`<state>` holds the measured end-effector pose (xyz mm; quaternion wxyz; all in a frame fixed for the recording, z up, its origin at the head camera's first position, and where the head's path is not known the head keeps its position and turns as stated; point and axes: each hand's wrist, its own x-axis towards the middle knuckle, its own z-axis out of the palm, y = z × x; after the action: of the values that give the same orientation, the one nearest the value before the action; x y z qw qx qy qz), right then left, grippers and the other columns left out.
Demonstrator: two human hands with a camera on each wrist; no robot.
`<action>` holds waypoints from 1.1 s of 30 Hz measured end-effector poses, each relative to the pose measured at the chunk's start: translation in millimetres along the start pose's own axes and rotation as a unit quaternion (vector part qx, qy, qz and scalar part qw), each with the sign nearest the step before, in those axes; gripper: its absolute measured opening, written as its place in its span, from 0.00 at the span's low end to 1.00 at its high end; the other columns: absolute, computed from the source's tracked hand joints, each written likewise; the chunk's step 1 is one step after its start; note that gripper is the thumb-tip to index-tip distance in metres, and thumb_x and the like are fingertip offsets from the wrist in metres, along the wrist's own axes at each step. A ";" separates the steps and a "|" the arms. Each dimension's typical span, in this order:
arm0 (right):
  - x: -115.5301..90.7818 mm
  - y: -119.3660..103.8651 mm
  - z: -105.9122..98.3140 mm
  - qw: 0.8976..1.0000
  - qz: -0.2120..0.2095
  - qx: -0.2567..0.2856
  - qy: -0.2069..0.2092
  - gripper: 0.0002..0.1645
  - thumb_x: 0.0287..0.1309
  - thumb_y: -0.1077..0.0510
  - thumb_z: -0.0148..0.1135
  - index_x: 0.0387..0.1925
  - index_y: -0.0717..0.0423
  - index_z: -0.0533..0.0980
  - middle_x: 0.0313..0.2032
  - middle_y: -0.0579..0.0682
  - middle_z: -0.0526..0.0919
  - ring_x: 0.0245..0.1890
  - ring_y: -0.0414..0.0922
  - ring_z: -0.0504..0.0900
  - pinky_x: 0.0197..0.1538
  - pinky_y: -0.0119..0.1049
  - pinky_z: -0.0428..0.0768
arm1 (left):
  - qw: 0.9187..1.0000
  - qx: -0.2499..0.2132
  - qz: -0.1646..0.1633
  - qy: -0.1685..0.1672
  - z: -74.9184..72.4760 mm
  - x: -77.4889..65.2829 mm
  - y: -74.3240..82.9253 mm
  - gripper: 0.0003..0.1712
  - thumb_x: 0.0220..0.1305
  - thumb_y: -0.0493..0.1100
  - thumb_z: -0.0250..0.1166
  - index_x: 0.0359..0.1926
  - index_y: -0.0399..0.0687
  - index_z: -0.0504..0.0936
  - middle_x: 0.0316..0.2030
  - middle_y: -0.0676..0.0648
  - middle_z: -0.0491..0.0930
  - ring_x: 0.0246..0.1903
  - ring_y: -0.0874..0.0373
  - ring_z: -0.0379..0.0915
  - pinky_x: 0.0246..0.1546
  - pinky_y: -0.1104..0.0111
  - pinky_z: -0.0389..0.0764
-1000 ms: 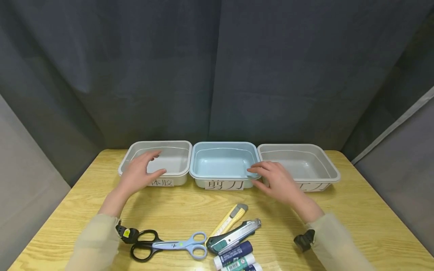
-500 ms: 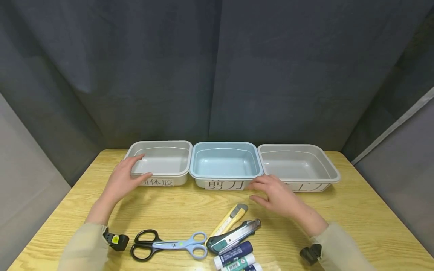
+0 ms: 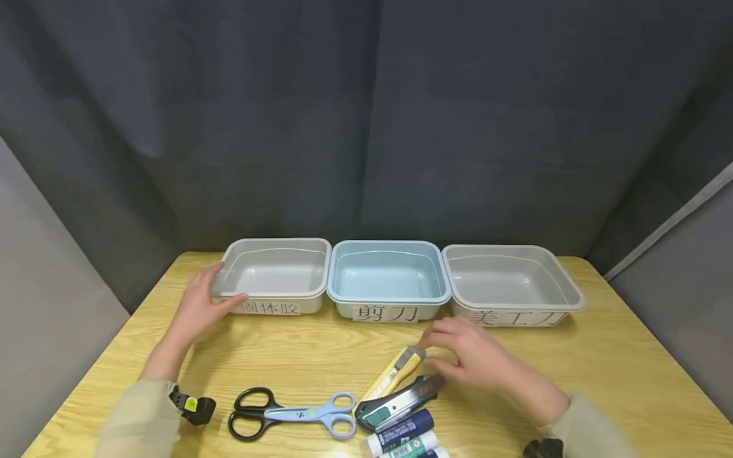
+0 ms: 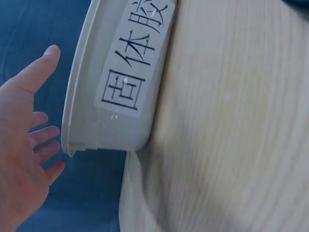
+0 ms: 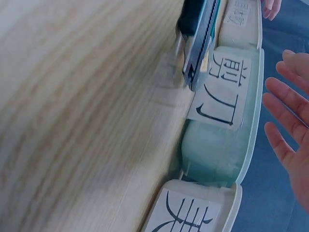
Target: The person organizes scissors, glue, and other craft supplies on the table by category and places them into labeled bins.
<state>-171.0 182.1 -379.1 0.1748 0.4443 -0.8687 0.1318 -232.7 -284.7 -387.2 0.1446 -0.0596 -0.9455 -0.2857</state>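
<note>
My left hand (image 3: 197, 305) is beside the left grey bin (image 3: 273, 242), fingers spread at its left rim. In the left wrist view the hand (image 4: 21, 130) holds nothing. Over the table, my right hand (image 3: 466, 356) has its fingertips close to the grey end of a yellow utility knife (image 3: 392, 376). Its fingers are relaxed and apart in the right wrist view. A dark green and silver utility knife (image 3: 395, 407) lies just in front of the yellow one. Blue-handled and black-handled scissors (image 3: 298, 414) lie to the left. Several glue sticks (image 3: 403, 430) are at the table's front.
A light blue bin (image 3: 389, 299) stands in the middle of the row, and another grey bin (image 3: 515, 305) on its right. All three carry paper labels with Chinese characters. A dark curtain (image 3: 366, 127) hangs behind the wooden table (image 3: 309, 356).
My right hand has moved from the blue bin's right corner down toward the knives. The left hand has drawn back leftward from over the left bin to its rim. The view has shifted slightly.
</note>
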 end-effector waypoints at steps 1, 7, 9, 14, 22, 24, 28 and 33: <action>-0.7 -1.3 0.5 1.000 -0.005 0.002 0.002 0.10 0.50 0.48 0.64 0.36 0.42 0.79 0.37 0.35 0.78 0.40 0.38 0.76 0.45 0.40 0.73 | 1.000 -0.003 -0.007 -0.006 -0.3 -0.9 -1.8 0.52 0.51 0.59 0.66 0.65 0.32 0.54 0.62 0.29 0.56 0.60 0.33 0.50 0.57 0.43 0.54; -3.8 -11.6 2.9 0.999 -0.049 0.018 0.009 0.09 0.50 0.50 0.64 0.36 0.44 0.78 0.37 0.35 0.77 0.39 0.36 0.75 0.46 0.36 0.73 | 0.998 -0.031 -0.044 -0.044 -1.8 -4.6 -7.2 0.59 0.49 0.62 0.66 0.68 0.32 0.45 0.64 0.28 0.50 0.62 0.33 0.47 0.57 0.40 0.53; -4.7 -16.0 4.1 0.998 -0.064 0.025 0.008 0.10 0.48 0.51 0.66 0.35 0.43 0.78 0.36 0.35 0.77 0.38 0.35 0.74 0.45 0.34 0.72 | 0.997 -0.040 -0.049 -0.051 -2.6 -5.2 -8.4 0.60 0.49 0.61 0.66 0.68 0.32 0.44 0.63 0.26 0.49 0.62 0.32 0.47 0.57 0.40 0.54; -8.4 -25.1 5.5 0.997 -0.068 0.036 -0.001 0.12 0.46 0.49 0.67 0.36 0.41 0.78 0.35 0.33 0.75 0.36 0.33 0.72 0.41 0.31 0.71 | 0.995 -0.051 -0.060 -0.058 -4.0 -3.0 -11.6 0.61 0.49 0.60 0.66 0.68 0.31 0.41 0.64 0.25 0.47 0.62 0.31 0.46 0.58 0.40 0.53; -17.1 -35.7 2.7 0.996 -0.068 0.043 -0.037 0.11 0.49 0.48 0.64 0.38 0.39 0.77 0.37 0.31 0.75 0.39 0.32 0.72 0.45 0.32 0.72 | 0.993 -0.065 -0.080 -0.056 -5.8 0.1 -15.7 0.58 0.53 0.60 0.64 0.69 0.33 0.41 0.65 0.30 0.51 0.57 0.32 0.56 0.54 0.43 0.61; -18.4 -38.9 2.8 0.995 -0.080 0.047 -0.042 0.13 0.50 0.47 0.64 0.40 0.39 0.77 0.38 0.32 0.75 0.40 0.32 0.72 0.46 0.31 0.72 | 0.992 -0.071 -0.084 -0.059 -6.0 0.3 -17.8 0.58 0.53 0.60 0.64 0.69 0.34 0.41 0.65 0.30 0.51 0.56 0.32 0.58 0.53 0.44 0.63; -20.7 -45.4 3.6 0.991 -0.104 0.060 -0.053 0.15 0.51 0.44 0.63 0.42 0.41 0.77 0.39 0.33 0.76 0.40 0.32 0.72 0.45 0.29 0.71 | 0.991 -0.074 -0.089 -0.064 -5.2 2.4 -20.6 0.57 0.53 0.60 0.64 0.69 0.34 0.43 0.65 0.30 0.52 0.56 0.34 0.60 0.51 0.45 0.65; -25.2 -52.5 3.3 0.983 -0.075 0.117 -0.123 0.17 0.53 0.41 0.60 0.44 0.37 0.76 0.41 0.30 0.74 0.42 0.31 0.71 0.46 0.30 0.72 | 0.991 -0.067 -0.094 -0.074 -5.1 5.4 -22.4 0.55 0.52 0.61 0.64 0.68 0.33 0.47 0.62 0.29 0.57 0.55 0.36 0.60 0.52 0.45 0.65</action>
<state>-115.0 169.2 -388.8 0.0227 0.5387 -0.8263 0.1627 -241.0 -305.9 -393.2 0.0423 -0.0009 -0.9337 -0.3556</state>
